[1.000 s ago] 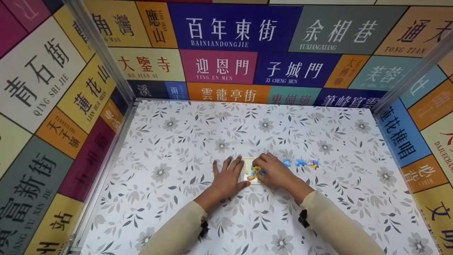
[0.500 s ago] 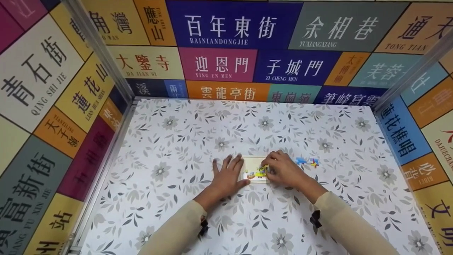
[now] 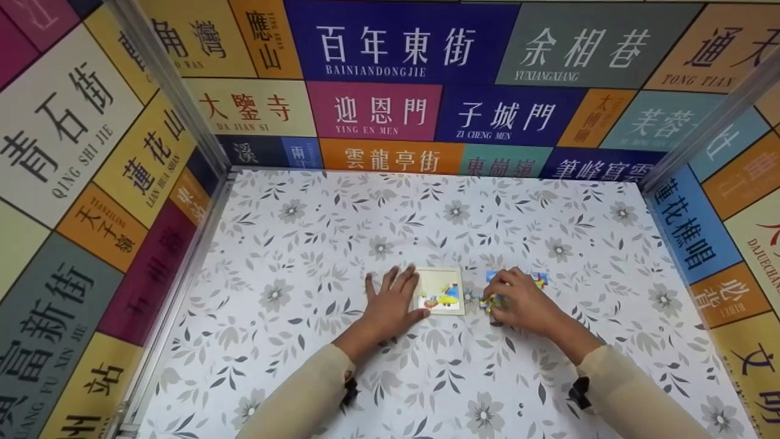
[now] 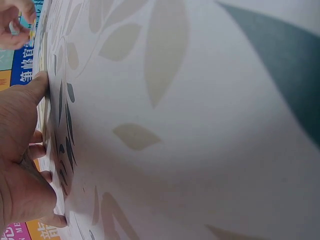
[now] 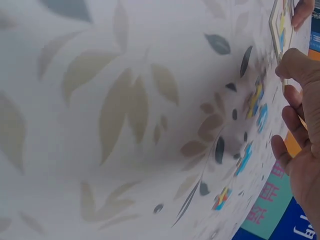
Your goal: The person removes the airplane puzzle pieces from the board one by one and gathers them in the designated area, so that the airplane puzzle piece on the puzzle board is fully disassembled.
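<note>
Left grip [image 3: 391, 306] touches a flat, square-rimmed tray [image 3: 436, 278].

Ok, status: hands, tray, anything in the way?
Left hand spread at left edge of tray. Right hand at loose pieces, grip unclear. Tray partly filled; right hand partly hides pieces.

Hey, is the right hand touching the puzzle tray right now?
Apart. The head view shows it: a strip of patterned cloth separates the right hand from the right edge of the puzzle tray.
</note>
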Demonstrator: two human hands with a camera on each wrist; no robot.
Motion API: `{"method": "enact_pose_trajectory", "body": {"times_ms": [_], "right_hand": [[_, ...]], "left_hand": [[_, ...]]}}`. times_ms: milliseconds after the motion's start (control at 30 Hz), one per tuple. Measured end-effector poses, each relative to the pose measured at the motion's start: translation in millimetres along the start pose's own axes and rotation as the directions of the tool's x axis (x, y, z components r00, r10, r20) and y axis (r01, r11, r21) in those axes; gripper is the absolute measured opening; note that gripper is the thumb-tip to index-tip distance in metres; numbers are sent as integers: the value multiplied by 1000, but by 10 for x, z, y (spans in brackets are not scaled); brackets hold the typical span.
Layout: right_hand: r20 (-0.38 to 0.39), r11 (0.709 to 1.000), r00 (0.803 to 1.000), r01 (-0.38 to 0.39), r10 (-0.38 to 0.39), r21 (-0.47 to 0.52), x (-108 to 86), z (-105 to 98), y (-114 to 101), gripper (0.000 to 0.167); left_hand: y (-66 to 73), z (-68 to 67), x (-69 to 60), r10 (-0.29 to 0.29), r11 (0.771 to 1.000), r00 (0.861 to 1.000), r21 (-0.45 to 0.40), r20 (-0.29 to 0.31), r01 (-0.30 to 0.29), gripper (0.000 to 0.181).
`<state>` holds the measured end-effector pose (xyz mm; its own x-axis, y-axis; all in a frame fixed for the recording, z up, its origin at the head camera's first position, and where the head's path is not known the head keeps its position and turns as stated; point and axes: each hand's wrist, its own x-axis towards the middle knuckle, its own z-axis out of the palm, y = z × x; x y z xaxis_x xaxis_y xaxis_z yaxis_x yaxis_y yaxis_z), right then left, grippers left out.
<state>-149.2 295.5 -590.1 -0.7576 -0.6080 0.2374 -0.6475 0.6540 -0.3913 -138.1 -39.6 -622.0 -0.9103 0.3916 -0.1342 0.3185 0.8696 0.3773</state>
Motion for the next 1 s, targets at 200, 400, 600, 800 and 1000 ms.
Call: {"method": "enact_pose_trajectory", "body": {"times_ms": [200,400,600,800,1000], "right_hand": [[-18,1000,1000,12,-12,-12,-154,-64,105,23],[-35,999,999,16,-17,-34,-262,-150,198,24],[-38,996,999,30,-34,-88,-344,-176,308,24],[-31,995,999,31,-34,-98,-386,-225,383,23],[14,993,1000,14,-12,-121,-374,-268,404,20]], "left_hand": [[-2,-12,-5,-5,1000,1000,-9,6,5,88],[1,-13,3,-6,1000,1000,-11,6,6,88],[0,-11,-3,3,1000,1000,-17,11,-2,88],[-8,7,-4,9,1000,1000,-24,5,-9,87],[-10,8,9,0,1000,1000,-21,7,0,87]]}}
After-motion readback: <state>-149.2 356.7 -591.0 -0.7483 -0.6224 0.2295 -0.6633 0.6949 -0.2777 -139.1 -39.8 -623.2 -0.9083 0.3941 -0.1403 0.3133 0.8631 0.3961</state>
